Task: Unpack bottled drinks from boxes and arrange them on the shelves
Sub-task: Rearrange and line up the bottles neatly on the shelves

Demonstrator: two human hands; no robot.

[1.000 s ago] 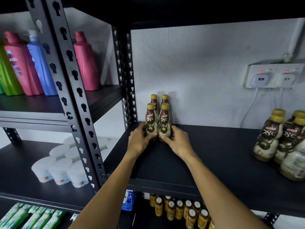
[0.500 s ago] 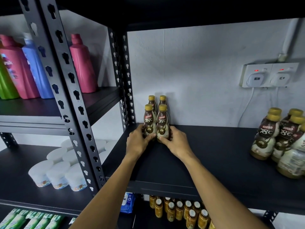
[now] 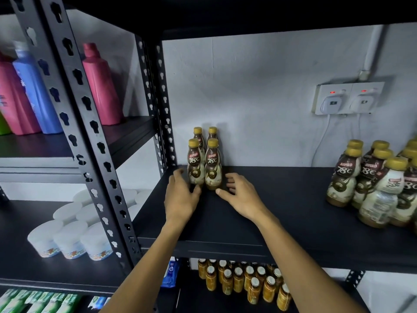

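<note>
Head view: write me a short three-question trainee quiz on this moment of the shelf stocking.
1. How many Kopiko bottles stand in the cluster between the left hand and the right hand?
2. True or false: the right hand holds a bottle up off the black shelf.
3. Where on the shelf does the cluster stand? A) at the back left corner, by the upright post; B) at the front edge, in the middle; C) at the right end.
Key: 1) four, two in front and two behind; 2) false, all four stand on the shelf and its fingers are spread; 3) A.
</note>
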